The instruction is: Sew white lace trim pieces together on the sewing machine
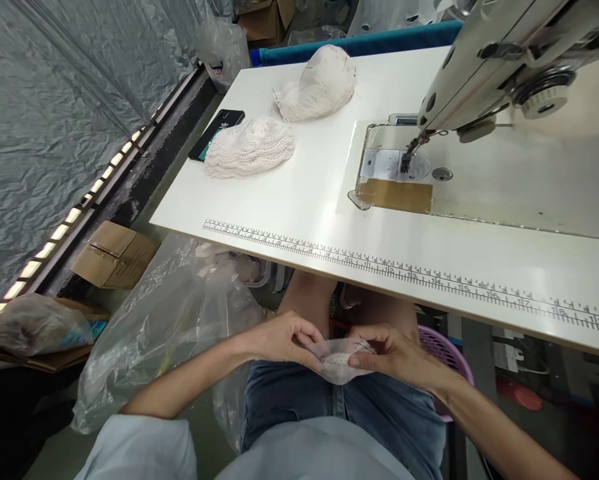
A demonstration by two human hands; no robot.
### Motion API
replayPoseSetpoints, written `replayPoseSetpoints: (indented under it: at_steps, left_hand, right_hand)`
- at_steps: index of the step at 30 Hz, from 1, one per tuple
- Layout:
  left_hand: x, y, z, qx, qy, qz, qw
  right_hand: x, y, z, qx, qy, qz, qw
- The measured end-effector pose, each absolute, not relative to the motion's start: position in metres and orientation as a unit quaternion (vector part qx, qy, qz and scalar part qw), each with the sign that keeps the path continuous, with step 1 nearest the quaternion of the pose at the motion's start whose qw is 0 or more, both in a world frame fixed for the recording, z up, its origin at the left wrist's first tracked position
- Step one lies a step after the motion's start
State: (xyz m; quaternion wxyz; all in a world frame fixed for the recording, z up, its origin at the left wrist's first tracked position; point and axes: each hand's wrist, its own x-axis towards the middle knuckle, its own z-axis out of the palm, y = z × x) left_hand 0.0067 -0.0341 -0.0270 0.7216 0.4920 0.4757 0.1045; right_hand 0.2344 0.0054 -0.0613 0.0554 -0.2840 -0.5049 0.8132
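Above my lap, both hands hold one small piece of sheer white fabric (pixel 340 363) with a pale lace-like strip across it. The thumb and fingers of my left hand (pixel 293 340) pinch its left side. At its right side, my right hand (pixel 392 357) grips the cloth between thumb and fingers. On the white sewing table lie a stack of scalloped lace-edged pieces (pixel 249 150) and, behind it, a rounded heap of similar cream fabric (pixel 319 83). A dark phone (pixel 224 120) lies partly under the stack.
A sewing machine (pixel 479 73) stands on the right of the table (pixel 299 207), whose front edge bears a printed ruler. A large clear plastic bag (pixel 179 320) hangs at the left. Cardboard boxes (pixel 114 253) sit beyond it. A purple basket (pixel 444 353) is beside my right leg.
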Motion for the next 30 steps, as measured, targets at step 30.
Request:
replayPoseSetpoints:
  at_steps: [30]
  left_hand:
    - [0.022,-0.017,-0.016,0.501,0.499,0.056,0.704]
  right_hand:
    - [0.242,0.005,-0.055,-0.302,-0.531,0.787,0.085]
